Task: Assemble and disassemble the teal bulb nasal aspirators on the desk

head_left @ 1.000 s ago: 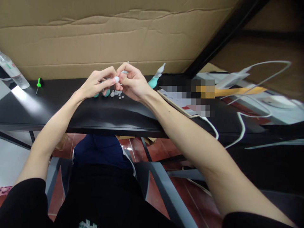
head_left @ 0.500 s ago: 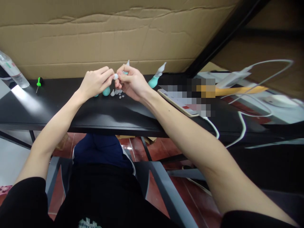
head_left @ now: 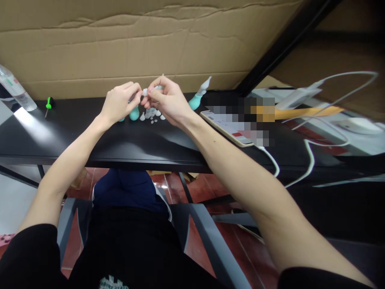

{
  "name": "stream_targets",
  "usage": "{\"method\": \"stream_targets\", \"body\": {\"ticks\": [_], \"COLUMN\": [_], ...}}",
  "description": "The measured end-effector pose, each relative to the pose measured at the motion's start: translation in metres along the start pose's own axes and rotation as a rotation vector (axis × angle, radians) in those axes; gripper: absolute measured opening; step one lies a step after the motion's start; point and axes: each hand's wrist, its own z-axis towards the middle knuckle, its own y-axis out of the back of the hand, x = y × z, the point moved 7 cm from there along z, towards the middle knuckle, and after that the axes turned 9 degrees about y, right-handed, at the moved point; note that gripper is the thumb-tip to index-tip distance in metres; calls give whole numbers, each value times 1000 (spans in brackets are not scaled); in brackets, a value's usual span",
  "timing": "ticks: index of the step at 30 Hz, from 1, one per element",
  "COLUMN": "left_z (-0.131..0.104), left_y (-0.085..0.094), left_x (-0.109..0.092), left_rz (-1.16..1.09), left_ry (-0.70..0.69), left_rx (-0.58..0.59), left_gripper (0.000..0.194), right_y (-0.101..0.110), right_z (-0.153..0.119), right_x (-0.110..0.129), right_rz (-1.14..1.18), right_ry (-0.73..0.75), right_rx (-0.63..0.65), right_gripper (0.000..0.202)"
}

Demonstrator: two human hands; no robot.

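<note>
Between the fingertips of both hands is a small white plastic piece (head_left: 144, 92); most of it is covered by fingers. My left hand (head_left: 119, 101) is closed in a pinch at its left end. From the other side, my right hand (head_left: 168, 98) grips it between thumb and fingers. Below them on the black desk (head_left: 129, 140) stands a teal rubber bulb (head_left: 134, 114), with another teal edge partly hidden by my left hand. Several small white cone-shaped tips (head_left: 149, 114) and tiny clear discs (head_left: 152, 121) lie beside it.
A teal bulb with a clear nozzle (head_left: 196, 101) stands right of my right hand. Beyond it lie a phone (head_left: 219, 125) and white cables (head_left: 309, 160). A green-black screwdriver (head_left: 49, 105) and water bottle (head_left: 18, 90) are at left. Cardboard (head_left: 135, 52) backs the desk.
Both hands have shifted slightly left, and the white piece with them. My right hand's fingers have curled in, uncovering more of the white tips on the desk.
</note>
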Motion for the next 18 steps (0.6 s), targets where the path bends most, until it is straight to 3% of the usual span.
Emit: {"method": "stream_targets", "body": {"ticks": [5,13,18], "left_z": [0,-1,-1], "left_y": [5,2,-2], "left_x": [-2,-5,-8], "left_rz": [-39,-13,14], "left_ry": [-30,-47,-88], "left_rx": [-23,24,47], "left_gripper": [37,26,29], "right_y": [9,62,84], "right_z": [0,-9,-9], "right_x": [7,35,20], "right_rz": [-223,-594,-772], "right_ry": [3,-46,-150], "right_rx": [-38,-211,-91], "right_gripper": [62,13,13]}}
